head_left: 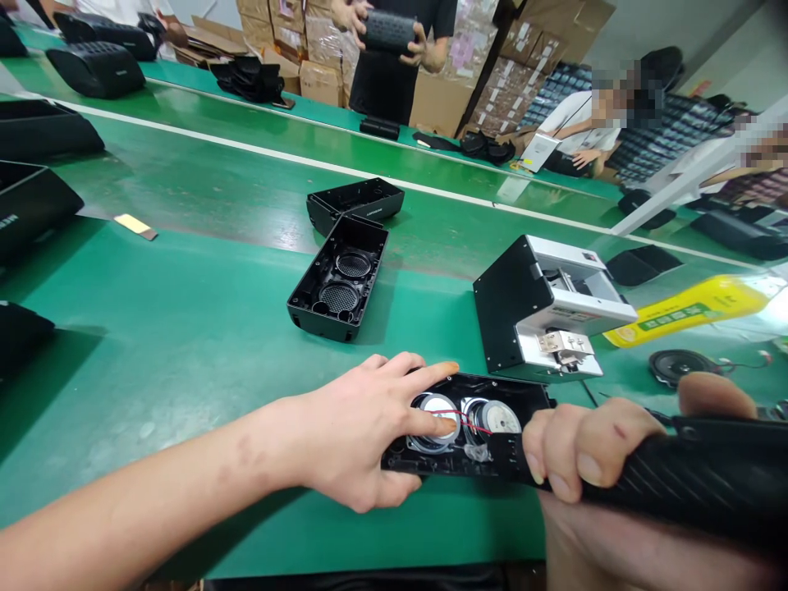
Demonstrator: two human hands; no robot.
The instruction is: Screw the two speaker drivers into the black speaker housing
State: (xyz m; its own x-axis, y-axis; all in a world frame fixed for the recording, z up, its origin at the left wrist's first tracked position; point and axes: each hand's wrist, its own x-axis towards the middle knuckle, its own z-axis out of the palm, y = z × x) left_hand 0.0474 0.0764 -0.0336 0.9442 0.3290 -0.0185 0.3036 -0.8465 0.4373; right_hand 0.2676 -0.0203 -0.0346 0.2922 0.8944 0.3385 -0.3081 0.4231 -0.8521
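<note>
My left hand spans the left end of a black speaker housing, fingers spread over it and thumb at its near edge. One fingertip rests on the left of two round speaker drivers, by thin red wires. My right hand is wrapped around the ridged black handle of what looks like an electric screwdriver, close to the camera above the housing's right end. Its tip is hidden. Beyond the housing stands a black-and-silver screw feeder.
An open housing with round grilles lies ahead, touching another black shell. A yellow bottle and a loose speaker driver are to the right. More shells line the left. Across the bench, a person holds a black speaker.
</note>
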